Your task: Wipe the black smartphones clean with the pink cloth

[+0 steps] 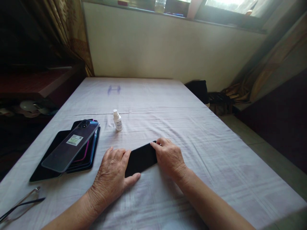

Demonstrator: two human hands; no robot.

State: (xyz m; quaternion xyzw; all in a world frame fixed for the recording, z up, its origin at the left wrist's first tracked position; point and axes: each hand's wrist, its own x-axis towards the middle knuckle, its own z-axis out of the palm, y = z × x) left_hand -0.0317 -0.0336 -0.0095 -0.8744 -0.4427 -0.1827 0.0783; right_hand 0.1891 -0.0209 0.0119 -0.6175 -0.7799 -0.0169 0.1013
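A smartphone (141, 158) with a dark screen facing up lies slanted between my hands, low over or on the white cloth. My left hand (112, 169) grips its left end, thumb along the near edge and fingers at the far side. At the other end, my right hand (169, 156) has its thumb and fingers closed on the far right corner. Beyond the phone stands a small white bottle (118, 121) with a white cap and a printed label. Whether the phone's underside touches the cloth is hidden.
Left of my hands is a pile of phones and dark flat devices (50, 145), topped by a phone with a label sticker (74, 140). Eyeglasses (21, 204) lie at the near left. A wooden cabinet (45, 80) borders the table (153, 99); a wall rises behind.
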